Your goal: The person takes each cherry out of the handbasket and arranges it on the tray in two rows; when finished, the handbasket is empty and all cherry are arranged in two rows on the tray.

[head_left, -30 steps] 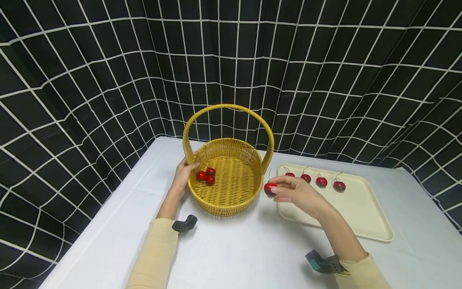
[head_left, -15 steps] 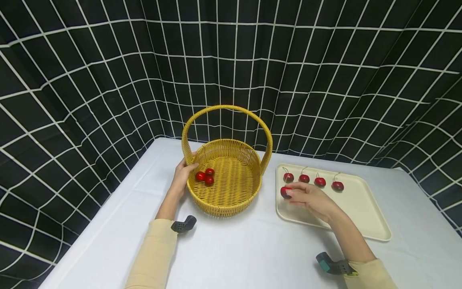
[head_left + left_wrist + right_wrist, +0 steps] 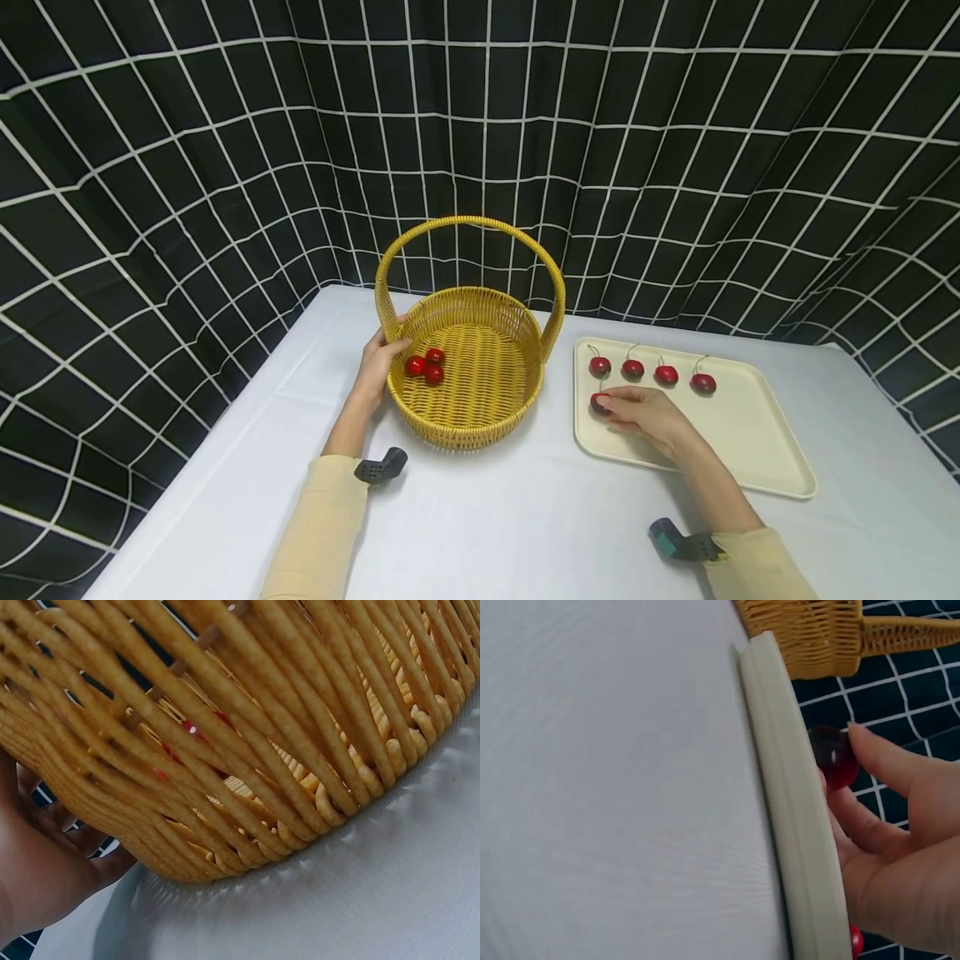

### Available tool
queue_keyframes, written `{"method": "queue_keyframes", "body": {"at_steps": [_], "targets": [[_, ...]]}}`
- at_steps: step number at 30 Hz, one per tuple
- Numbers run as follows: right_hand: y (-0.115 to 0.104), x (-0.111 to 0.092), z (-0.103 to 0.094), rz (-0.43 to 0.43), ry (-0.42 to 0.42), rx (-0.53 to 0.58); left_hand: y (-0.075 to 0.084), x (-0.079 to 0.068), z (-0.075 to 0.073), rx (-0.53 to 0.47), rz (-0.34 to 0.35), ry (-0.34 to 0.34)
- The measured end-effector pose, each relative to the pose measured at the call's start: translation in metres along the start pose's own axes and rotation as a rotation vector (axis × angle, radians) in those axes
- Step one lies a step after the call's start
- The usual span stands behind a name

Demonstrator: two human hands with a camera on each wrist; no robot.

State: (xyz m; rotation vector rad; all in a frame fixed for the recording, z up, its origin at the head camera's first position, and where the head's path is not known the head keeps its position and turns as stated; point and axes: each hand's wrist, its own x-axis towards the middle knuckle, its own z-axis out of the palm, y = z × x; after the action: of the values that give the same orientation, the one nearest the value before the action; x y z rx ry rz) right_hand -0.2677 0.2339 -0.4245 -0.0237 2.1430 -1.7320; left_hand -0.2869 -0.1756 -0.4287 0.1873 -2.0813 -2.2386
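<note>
On the left, my left hand (image 3: 372,367) grips the side of a yellow wicker basket (image 3: 491,379), its thumb over the rim and the other fingers outside, partly hidden. Three red cherries (image 3: 434,374) lie together inside the basket, near that thumb. In my right hand (image 3: 651,415) a dark red cherry (image 3: 599,405) with a thin stem is pinched between thumb and fingers, low over the left part of a cream tray (image 3: 738,446). The right wrist view shows this cherry (image 3: 834,757) at the fingertips, just beyond the tray's edge wall. Whether it touches the tray I cannot tell.
Several stemmed cherries (image 3: 665,376) lie in a row along the tray's far side. The basket's tall arched handle (image 3: 472,221) stands upright. A white cloth (image 3: 480,525) covers the table, and black curtains (image 3: 480,108) with white grid lines surround it.
My right hand has carried the cherry rightward from beside the basket and brought it down at the tray's left part. The left hand keeps its hold on the basket.
</note>
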Motion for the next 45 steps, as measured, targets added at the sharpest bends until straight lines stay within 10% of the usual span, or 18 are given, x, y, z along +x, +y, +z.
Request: {"method": "queue_keyframes", "body": {"at_steps": [10, 45], "targets": [[-0.003, 0.003, 0.005, 0.021, 0.097, -0.109, 0.022, -0.011, 0.003, -0.018, -0.014, -0.021], [0.002, -0.001, 0.004, 0.013, 0.161, -0.171, 0.001, -0.004, 0.000, 0.007, 0.001, -0.006]]}}
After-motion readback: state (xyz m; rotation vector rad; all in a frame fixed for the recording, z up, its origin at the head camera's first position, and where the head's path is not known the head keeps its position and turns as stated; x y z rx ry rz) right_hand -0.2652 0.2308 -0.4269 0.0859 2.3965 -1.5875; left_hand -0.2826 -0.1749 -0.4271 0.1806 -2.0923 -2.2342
